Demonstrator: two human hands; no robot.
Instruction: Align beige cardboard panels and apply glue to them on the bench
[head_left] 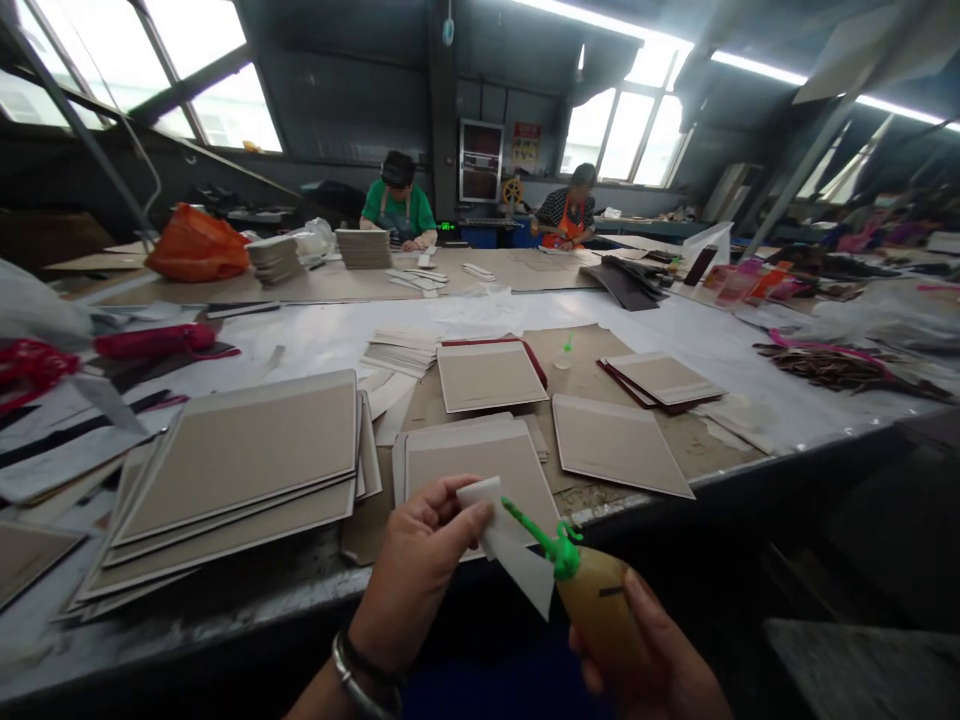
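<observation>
My left hand [431, 545] pinches a white paper strip [517, 565] between thumb and fingers, just over the table's near edge. The strip's lower end hangs free in a point. In my right hand [660, 640] is a glue bottle [604, 605] with yellowish contents, tilted so that its green nozzle [536, 525] points up and left. The nozzle tip is close to the strip; whether they touch I cannot tell. Behind my left hand lies a small pile of beige boards [480, 455] with pale edges, partly hidden by my fingers.
A taller stack of boards [247, 450] stands left. More boards lie right, including a single board [615, 445] and a pair with dark red edges [667, 378]. Paper strips [397, 355] and a small green-tipped bottle [564, 355] lie beyond. Two people work at the far table [525, 270].
</observation>
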